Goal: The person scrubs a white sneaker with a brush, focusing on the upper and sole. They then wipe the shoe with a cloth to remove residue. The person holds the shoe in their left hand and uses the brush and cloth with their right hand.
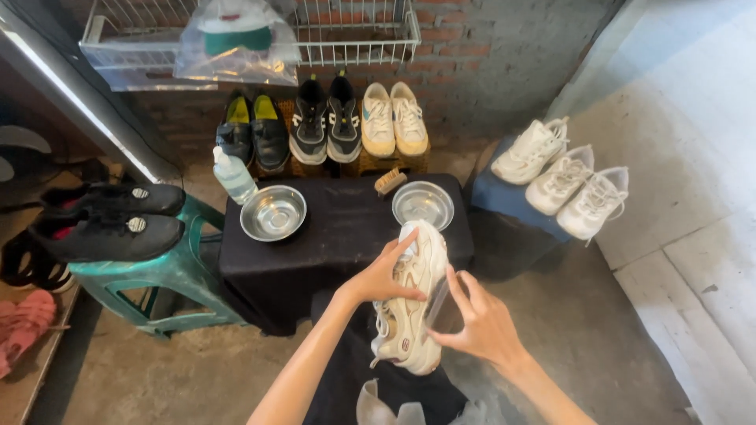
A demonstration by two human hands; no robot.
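Head view, looking down. One cream sneaker (411, 303), toe pointing away, held above the near edge of one black-draped table (346, 228). Left hand (383, 274) laid against the shoe's left side, fingers spread, index fingertip touching the upper near the toe. Right hand (480, 324) at the shoe's right side, fingers half curled around a clear plastic film (438, 303) pressed to the shoe; full closure of that grip not discernible.

On the table: two round steel bowls, the left bowl (273, 212) and the right bowl (423, 204), one small brush (390, 182) at the far edge, one clear spray bottle (234, 175) at the left corner.

Behind the table, against the brick wall: three pairs of shoes in a row, namely black with yellow insoles (253, 131), black and white (325, 120), cream (394, 119).

Right: three white sneakers (561, 177) on one blue-covered stand (512, 201). Left: two black shoes (110, 216) on one green stool (169, 275). Above: one white wire basket (354, 31) holding one clear plastic bag (236, 43).
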